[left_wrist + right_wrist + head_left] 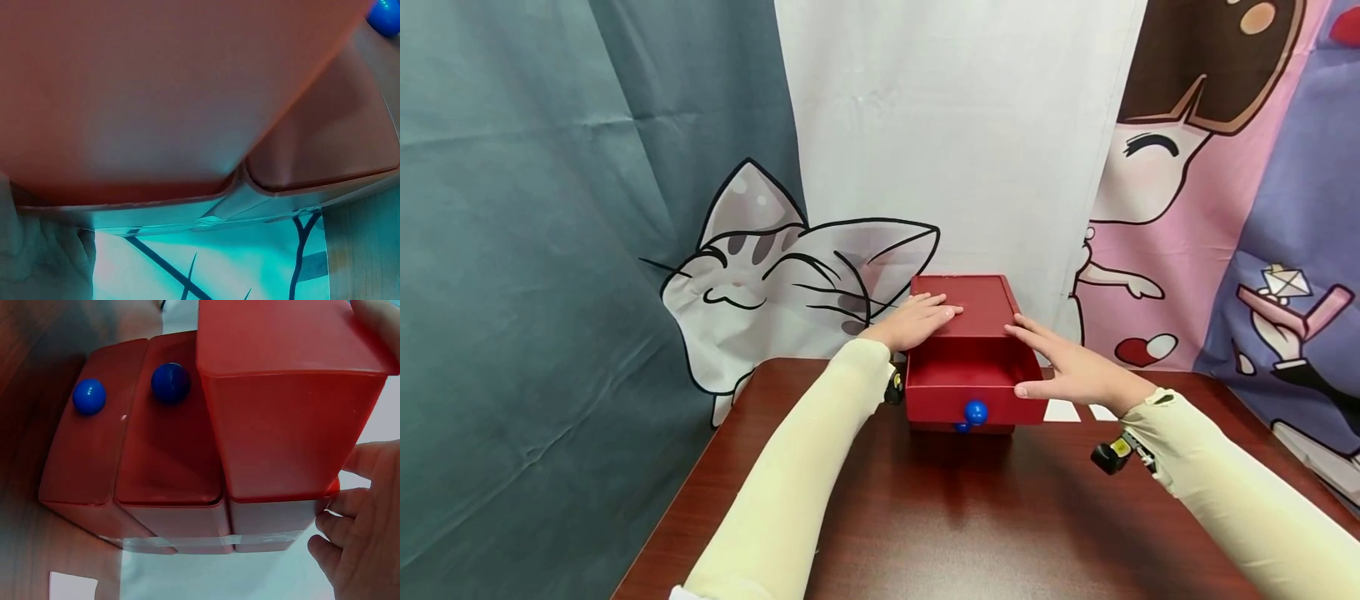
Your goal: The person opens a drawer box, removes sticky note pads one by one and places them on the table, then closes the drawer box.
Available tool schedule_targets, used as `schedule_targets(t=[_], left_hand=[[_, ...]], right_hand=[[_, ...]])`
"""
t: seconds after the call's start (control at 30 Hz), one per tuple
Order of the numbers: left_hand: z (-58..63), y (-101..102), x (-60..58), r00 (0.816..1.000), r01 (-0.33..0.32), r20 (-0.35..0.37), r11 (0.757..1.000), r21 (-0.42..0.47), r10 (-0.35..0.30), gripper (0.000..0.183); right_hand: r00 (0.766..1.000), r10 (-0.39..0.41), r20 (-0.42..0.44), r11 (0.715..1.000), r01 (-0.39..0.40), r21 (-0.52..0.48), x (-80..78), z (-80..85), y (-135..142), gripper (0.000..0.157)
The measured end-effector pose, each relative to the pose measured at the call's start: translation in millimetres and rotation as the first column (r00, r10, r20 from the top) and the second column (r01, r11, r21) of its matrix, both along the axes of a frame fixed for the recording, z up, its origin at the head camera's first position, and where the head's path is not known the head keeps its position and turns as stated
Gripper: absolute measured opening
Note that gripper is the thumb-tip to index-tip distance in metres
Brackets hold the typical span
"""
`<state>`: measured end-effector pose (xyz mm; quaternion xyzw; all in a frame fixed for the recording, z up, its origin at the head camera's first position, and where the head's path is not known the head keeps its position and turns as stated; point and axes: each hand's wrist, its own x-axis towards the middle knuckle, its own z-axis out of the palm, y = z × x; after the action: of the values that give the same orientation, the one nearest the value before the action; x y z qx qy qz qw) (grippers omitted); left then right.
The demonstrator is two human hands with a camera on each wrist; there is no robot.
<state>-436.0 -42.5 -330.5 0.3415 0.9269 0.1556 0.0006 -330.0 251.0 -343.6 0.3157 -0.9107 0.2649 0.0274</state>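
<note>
A small red drawer cabinet (981, 302) stands on the table, its top drawer (936, 404) pulled well out with a round blue knob (976, 412) in front. My left hand (916, 322) rests palm down on the cabinet's top, fingers extended. My right hand (1078, 371) is spread at the right side, fingertips at the cabinet's top edge and thumb at the drawer's front corner. In the right wrist view, two lower drawers stay pushed in, with blue knobs (170, 383). The left wrist view shows the drawer's side close up; the left hand is out of it.
The cabinet stands on a glossy dark brown table (940, 525) near its far edge. White paper pieces (1062, 411) lie right of the cabinet. Behind hangs a printed cloth (970, 125) with cartoon figures. Clear tape (206, 540) runs along the cabinet's side.
</note>
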Motion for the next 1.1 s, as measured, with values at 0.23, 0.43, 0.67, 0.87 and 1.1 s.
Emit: schedule_targets(t=[0.23, 0.43, 0.67, 0.87, 1.1], left_hand=[[6.2, 0.8, 1.2, 1.0, 0.015, -0.002, 1.0, 0.005, -0.015, 0.054], [6.0, 2.3, -0.3, 1.0, -0.006, 0.02, 1.0, -0.008, 0.006, 0.053], [4.7, 1.2, -0.3, 0.993, -0.051, 0.114, 0.996, 0.08, 0.041, 0.055], [3.8, -2.8, 0.9, 0.987, -0.029, 0.163, 0.99, 0.14, 0.006, 0.055], [4.6, -3.8, 0.9, 0.971, -0.043, 0.241, 0.972, 0.232, -0.015, 0.056]], right_hand=[[0.999, -0.013, 0.039, 0.999, 0.014, -0.039, -1.0, 0.5, -0.4, 0.096], [0.999, -0.029, 0.014, 0.999, 0.03, -0.018, -1.5, 1.6, -2.3, 0.094], [0.999, -0.05, -0.01, 0.998, 0.05, 0.025, -1.4, 6.8, -4.5, 0.09], [0.998, -0.052, -0.027, 0.997, 0.053, 0.064, -0.4, 10.0, -5.9, 0.089], [0.997, -0.053, -0.049, 0.994, 0.057, 0.091, 0.3, 11.4, -4.5, 0.088]])
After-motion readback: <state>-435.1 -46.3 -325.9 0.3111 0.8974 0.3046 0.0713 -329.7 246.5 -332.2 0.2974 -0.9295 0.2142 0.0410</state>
